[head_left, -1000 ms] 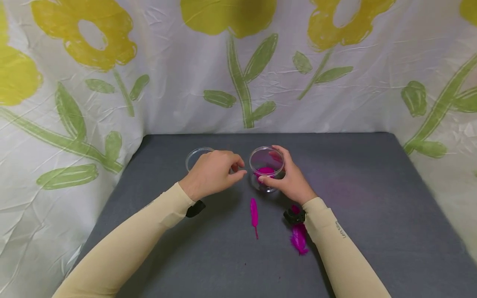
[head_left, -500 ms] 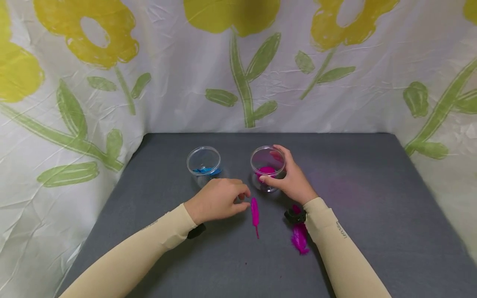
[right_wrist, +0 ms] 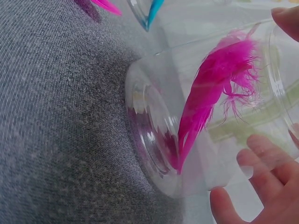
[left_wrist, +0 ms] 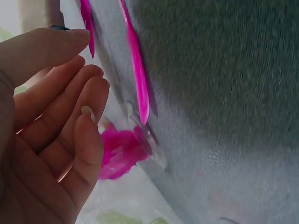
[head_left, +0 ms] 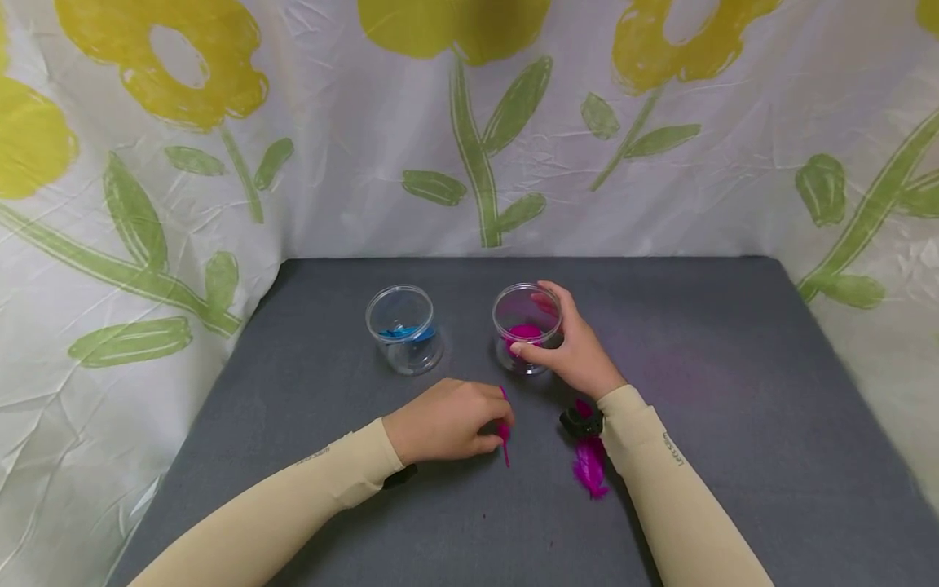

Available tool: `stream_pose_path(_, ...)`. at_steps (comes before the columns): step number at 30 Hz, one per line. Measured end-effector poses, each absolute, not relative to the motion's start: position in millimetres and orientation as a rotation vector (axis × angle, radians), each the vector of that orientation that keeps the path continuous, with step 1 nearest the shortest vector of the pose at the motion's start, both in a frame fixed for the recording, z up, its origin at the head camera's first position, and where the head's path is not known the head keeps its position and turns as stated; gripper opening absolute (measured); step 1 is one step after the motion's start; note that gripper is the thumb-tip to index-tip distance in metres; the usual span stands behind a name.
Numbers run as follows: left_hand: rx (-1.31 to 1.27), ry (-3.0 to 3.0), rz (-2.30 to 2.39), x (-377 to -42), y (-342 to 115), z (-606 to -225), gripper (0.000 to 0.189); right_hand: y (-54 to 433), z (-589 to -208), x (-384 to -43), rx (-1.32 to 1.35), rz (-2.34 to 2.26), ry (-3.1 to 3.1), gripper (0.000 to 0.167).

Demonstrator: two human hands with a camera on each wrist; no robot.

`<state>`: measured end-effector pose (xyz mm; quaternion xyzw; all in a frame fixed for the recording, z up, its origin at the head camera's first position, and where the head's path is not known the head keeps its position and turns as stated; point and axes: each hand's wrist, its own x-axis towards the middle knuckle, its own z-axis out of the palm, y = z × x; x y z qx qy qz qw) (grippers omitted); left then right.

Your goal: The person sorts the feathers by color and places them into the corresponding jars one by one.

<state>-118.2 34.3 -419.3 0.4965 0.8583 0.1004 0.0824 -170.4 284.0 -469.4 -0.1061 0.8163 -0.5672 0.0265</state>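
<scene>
My left hand (head_left: 449,420) hovers over a magenta feather (head_left: 504,432) on the table, thumb and fingers loosely bent. The left wrist view shows that feather (left_wrist: 137,65) past the fingertips, with a gap between thumb and fingers and nothing pinched. My right hand (head_left: 575,346) grips a clear plastic jar (head_left: 504,357) from its right side, thumb in front and fingers behind. Inside stands a fluffy magenta feather (right_wrist: 210,79), leaning on the wall. To the left, another clear jar (head_left: 415,360) holds something blue (head_left: 406,333), feather-like in the right wrist view.
More magenta feather (head_left: 589,471) lies beneath my right wrist, partly hidden by a black wrist camera (head_left: 579,424). Everything rests on a dark grey cloth-covered table (head_left: 719,424). A white curtain (head_left: 330,163) with yellow flowers hangs behind it and at the sides.
My left hand has moved from beside the left jar toward me and slightly right, down to the feather, uncovering that jar. The right hand stays on its jar.
</scene>
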Motion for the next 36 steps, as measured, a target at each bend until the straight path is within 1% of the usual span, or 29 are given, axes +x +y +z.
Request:
stream_pose_path(6, 1.516, 2.489, 0.22, -112.5, 41.3, -425.6, 0.015, 285.1, -468.1, -170.0, -0.317, -1.75, 2.518, 0.103)
stream_pose_path(13, 1.65, 2.448, 0.092, -109.0, 48.3, -433.1, 0.016, 286.1, -468.6, -170.0, -0.311, -1.747, 2.529, 0.103)
stream_pose_path(19, 1.68, 2.449, 0.028, -108.8, 52.7, -437.0, 0.015, 286.0, -468.1, -170.2, -0.307, -1.736, 2.53, 0.103)
stream_pose_path(30, 1.779, 2.461, -0.069, -111.2, 54.8, -437.5, 0.007, 285.2, -468.5, -171.1, -0.296, -1.739, 2.513, 0.104)
stream_pose_path(36, 1.826, 2.45, -0.058, -110.7, 56.2, -435.8, 0.008, 285.8, -468.6, -171.5, -0.297, -1.748, 2.509, 0.104)
